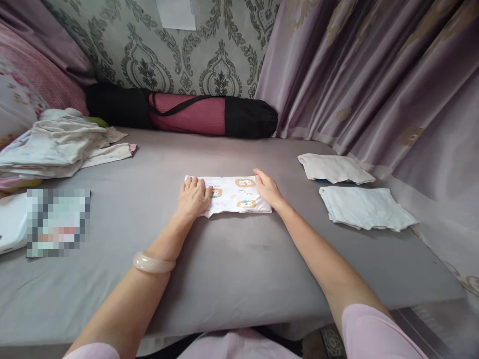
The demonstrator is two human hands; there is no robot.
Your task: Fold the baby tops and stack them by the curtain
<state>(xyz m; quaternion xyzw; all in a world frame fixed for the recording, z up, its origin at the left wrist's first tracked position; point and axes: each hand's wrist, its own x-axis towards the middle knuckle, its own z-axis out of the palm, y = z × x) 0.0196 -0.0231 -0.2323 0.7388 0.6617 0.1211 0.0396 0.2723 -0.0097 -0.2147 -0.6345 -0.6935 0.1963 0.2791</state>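
A white folded garment (232,192) printed with tan animal faces lies flat on the grey-covered bed, right in front of me. My left hand (194,197) rests palm down across its left end, fingers spread flat on the fabric. A pale bangle (153,263) circles that wrist. At the opposite end, my right hand (267,189) holds the garment's right edge, with some of its fingers hidden from view.
Two folded cloths, one cream (335,168) and one pale blue (366,207), lie to the right. Rumpled clothes (56,139) are piled left, above a white object (13,222) and a blurred item (58,222). A black-and-maroon roll bag (187,113) lies along the wall beside purple curtains (355,65).
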